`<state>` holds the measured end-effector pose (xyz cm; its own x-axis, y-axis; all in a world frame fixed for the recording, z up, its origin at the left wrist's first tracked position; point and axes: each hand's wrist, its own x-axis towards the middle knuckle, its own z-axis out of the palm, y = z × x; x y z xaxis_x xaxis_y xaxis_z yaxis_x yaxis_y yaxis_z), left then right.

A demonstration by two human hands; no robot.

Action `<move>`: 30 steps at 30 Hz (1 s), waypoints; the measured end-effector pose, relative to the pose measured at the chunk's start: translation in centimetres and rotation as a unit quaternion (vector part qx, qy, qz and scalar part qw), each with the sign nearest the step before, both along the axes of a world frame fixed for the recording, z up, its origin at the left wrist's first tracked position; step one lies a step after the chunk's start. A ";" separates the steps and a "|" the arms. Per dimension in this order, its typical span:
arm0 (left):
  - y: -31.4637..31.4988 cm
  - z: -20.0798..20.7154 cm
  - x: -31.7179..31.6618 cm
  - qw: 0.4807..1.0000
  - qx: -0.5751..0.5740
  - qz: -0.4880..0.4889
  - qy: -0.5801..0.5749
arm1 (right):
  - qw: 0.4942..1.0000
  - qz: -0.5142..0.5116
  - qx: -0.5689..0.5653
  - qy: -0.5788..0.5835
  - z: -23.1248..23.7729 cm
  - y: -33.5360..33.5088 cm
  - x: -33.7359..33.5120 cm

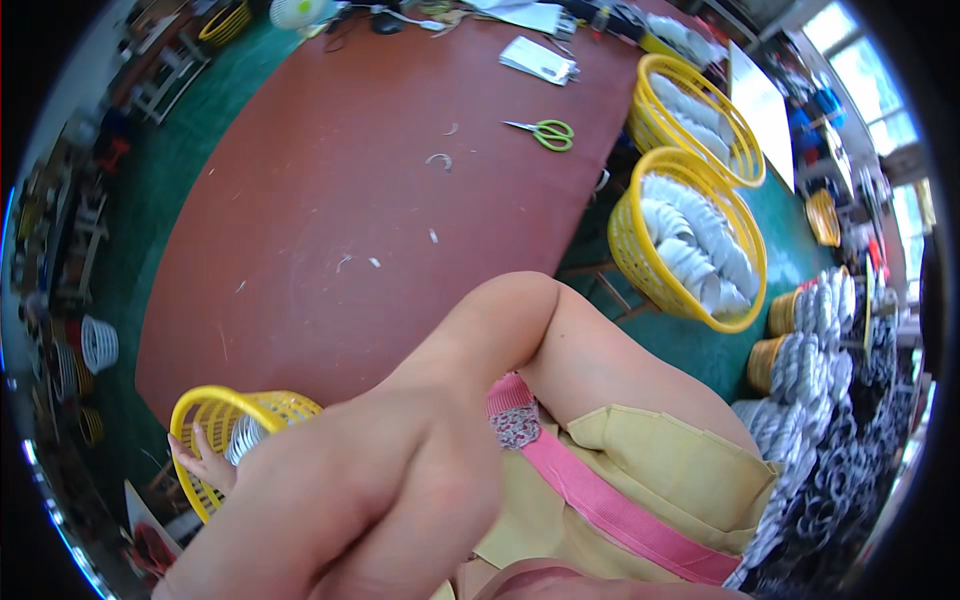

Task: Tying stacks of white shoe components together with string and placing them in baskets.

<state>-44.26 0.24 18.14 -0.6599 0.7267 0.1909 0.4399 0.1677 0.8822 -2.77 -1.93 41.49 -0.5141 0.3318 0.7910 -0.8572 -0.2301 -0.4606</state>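
Note:
At the lower left, my left hand [207, 462] shows beside a yellow plastic basket [290, 405], its fingers apart and one reaching the rim. Inside that basket is a stack of thin white rings [246, 437]. My right arm is bent, with the elbow over the table's near edge. Close to the camera, my right hand [400, 480] fills the lower middle; its fingers do not show clearly, and it hides my left forearm. What it holds, if anything, cannot be seen.
The red-brown table [330, 220] carries green-handled scissors [553, 135], white papers [538, 60] and small scraps. Two yellow baskets [625, 235] of white coiled bundles stand off its right edge. Grey-white bundles [815, 370] are piled at the far right. A fan [297, 12] is at the back left.

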 end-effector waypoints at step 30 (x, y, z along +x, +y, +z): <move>0.7 -9.5 67.9 0.465 -0.308 -0.787 0.263 | 0.275 -0.644 -0.386 -0.601 -36.3 -13.5 59.9</move>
